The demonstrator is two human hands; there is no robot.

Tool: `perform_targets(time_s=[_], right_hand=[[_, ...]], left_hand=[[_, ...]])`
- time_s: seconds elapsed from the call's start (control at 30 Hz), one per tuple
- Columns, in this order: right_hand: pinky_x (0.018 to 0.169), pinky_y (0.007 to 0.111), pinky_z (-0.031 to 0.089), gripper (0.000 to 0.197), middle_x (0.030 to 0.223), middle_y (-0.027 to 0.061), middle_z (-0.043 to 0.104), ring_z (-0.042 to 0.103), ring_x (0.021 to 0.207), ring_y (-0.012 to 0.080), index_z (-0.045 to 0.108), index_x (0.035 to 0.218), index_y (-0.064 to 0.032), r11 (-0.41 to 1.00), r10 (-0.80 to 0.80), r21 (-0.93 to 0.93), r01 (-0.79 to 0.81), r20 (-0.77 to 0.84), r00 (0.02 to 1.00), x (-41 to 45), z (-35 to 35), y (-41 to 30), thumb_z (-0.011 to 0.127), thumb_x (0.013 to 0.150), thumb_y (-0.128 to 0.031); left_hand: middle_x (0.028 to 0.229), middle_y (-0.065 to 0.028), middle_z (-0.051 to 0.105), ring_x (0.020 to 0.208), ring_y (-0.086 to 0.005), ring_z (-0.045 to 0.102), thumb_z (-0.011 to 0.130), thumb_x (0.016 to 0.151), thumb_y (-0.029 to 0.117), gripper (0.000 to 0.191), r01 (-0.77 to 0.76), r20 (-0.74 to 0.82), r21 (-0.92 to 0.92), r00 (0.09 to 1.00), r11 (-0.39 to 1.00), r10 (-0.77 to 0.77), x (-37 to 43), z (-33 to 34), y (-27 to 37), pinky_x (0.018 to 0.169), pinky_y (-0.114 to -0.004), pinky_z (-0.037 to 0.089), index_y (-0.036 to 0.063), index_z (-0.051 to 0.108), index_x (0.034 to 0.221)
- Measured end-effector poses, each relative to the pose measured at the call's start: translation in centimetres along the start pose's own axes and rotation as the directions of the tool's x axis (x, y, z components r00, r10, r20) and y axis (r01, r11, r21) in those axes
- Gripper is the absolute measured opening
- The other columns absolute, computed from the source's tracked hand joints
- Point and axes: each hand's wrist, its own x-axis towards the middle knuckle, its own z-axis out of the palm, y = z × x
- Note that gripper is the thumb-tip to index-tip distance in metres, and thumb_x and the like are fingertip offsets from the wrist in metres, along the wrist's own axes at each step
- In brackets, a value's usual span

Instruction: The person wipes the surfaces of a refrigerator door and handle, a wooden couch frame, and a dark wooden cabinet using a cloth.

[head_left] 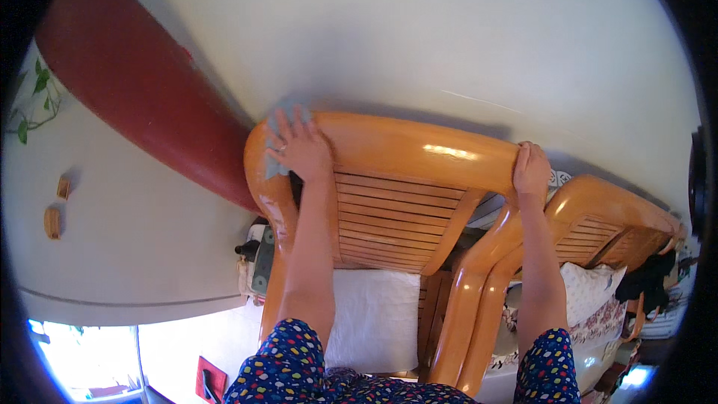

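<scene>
A glossy wooden armchair (pixel 404 137) with a slatted backrest stands against a pale wall. My left hand (pixel 305 148) presses a grey-blue cloth (pixel 276 165) flat onto the rounded left corner of its top rail, fingers spread. My right hand (pixel 532 171) is closed over the right end of the same rail, with its fingertips on the upper edge. A white seat cushion (pixel 373 320) lies below the slats, between my forearms. No second item shows in either hand.
A long dark red panel (pixel 146 95) slants down to the armchair's left corner. At right, a matching wooden seat (pixel 611 207) adjoins, with a white pillow (pixel 592 289). Small wooden wall pieces (pixel 53 223) and a trailing green plant (pixel 40 78) are at far left.
</scene>
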Motion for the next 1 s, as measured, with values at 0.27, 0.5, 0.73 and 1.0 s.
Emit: perform_targets(time_s=[0.27, 0.5, 0.73, 1.0], right_hand=[[0.084, 0.049, 0.045, 0.040, 0.096, 0.0207, 0.065, 0.059, 0.090, 0.0406, 0.065, 0.095, -0.0010, 0.992, 0.063, 0.104, -0.066, 0.035, 0.997, 0.2, -0.3, 0.5, 0.033, 0.099, -0.025], [0.085, 0.048, 0.045, 0.041, 0.100, 0.0207, 0.066, 0.060, 0.093, 0.0404, 0.065, 0.101, -0.0026, 0.982, 0.108, 0.154, -0.113, 0.041, 0.993, -0.1, -0.2, 0.3, 0.032, 0.099, -0.027], [0.086, 0.049, 0.046, 0.040, 0.099, 0.0212, 0.066, 0.060, 0.093, 0.0404, 0.064, 0.106, -0.0045, 0.983, 0.133, 0.122, -0.135, 0.030, 0.991, 0.0, -0.7, 0.4, 0.031, 0.100, -0.027], [0.091, 0.045, 0.044, 0.037, 0.104, 0.0189, 0.065, 0.057, 0.100, 0.0365, 0.063, 0.109, -0.0053, 0.980, 0.134, 0.151, -0.129, -0.023, 0.991, 0.1, -0.4, 0.6, 0.040, 0.097, -0.031]], left_hand=[[0.155, -0.0059, 0.030, 0.145, -0.0387, 0.012, 0.042, 0.097, 0.040, 0.049, -0.392, 0.335, -0.155, 0.843, 0.907, 0.422, -10.6, -2.9, 17.5, 0.110, -0.065, 0.006, 0.0261, 0.041, 0.144], [0.153, -0.0102, 0.032, 0.145, -0.0362, 0.016, 0.047, 0.095, 0.043, 0.056, -0.436, 0.447, -0.532, 0.583, 0.726, 0.678, -12.9, -6.7, 22.8, 0.112, -0.062, 0.011, 0.0206, 0.039, 0.146], [0.095, -0.0052, 0.067, 0.092, -0.0261, 0.061, 0.047, 0.093, 0.028, 0.027, -0.488, 0.276, -0.185, 0.807, 0.853, 0.522, -1.7, -3.4, 14.1, 0.088, -0.046, 0.040, 0.0094, 0.067, 0.095], [0.087, -0.0063, 0.065, 0.088, -0.0272, 0.059, 0.047, 0.090, 0.026, 0.027, -0.522, 0.151, -0.206, 0.818, 0.827, 0.554, -2.5, -1.2, 12.6, 0.087, -0.043, 0.041, 0.0094, 0.064, 0.077]])
